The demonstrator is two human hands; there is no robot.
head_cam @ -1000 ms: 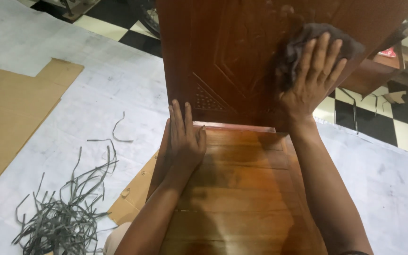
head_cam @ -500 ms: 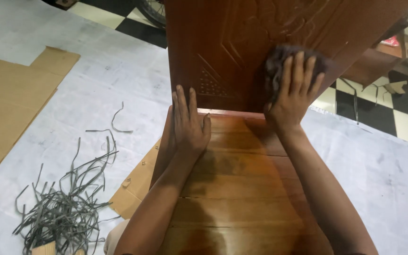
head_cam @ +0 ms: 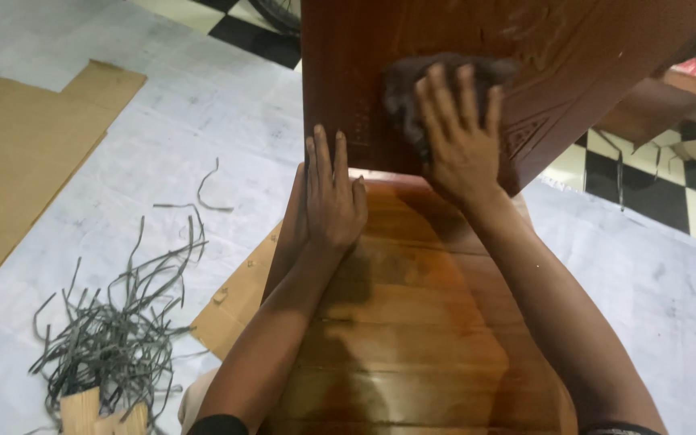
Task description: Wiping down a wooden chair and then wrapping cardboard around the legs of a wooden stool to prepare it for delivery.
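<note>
A dark grey cloth (head_cam: 403, 90) lies bunched under the right hand (head_cam: 459, 137), which presses it flat against the carved wooden backrest (head_cam: 525, 48) of a brown chair. The fingers are spread and extended over the cloth rather than curled round it, so most of the cloth is covered; only its rumpled edge shows to the left of and above the fingertips. The backrest runs out of the top of the view, so its upper part is cut off, and the relief carving beside the right hand is blurred and hard to read: a triangular dotted panel shows just right of the wrist, and a strip of small dots just left of the cloth.

The left hand (head_cam: 332, 201) rests open, palm down, fingers together, on the rear left corner of the glossy wooden seat (head_cam: 412, 322), its fingertips touching the foot of the backrest. It grips nothing. Both forearms cross the seat and hide much of its slatted surface; its front edge is cut off by the bottom of the view.

Left of the left forearm, a piece of brown cardboard (head_cam: 231, 310) sticks out from under the seat. Further left lies a tangle of grey strips (head_cam: 114, 330), with a pale wooden block (head_cam: 82, 412) partly cut off at the bottom edge. A large flat cardboard sheet (head_cam: 18, 153) lies well to the left, on a white floor covering (head_cam: 654, 282). Beyond the right hand, black and white floor tiles (head_cam: 670, 189) show, with dim brown furniture above them too shadowed to identify.
</note>
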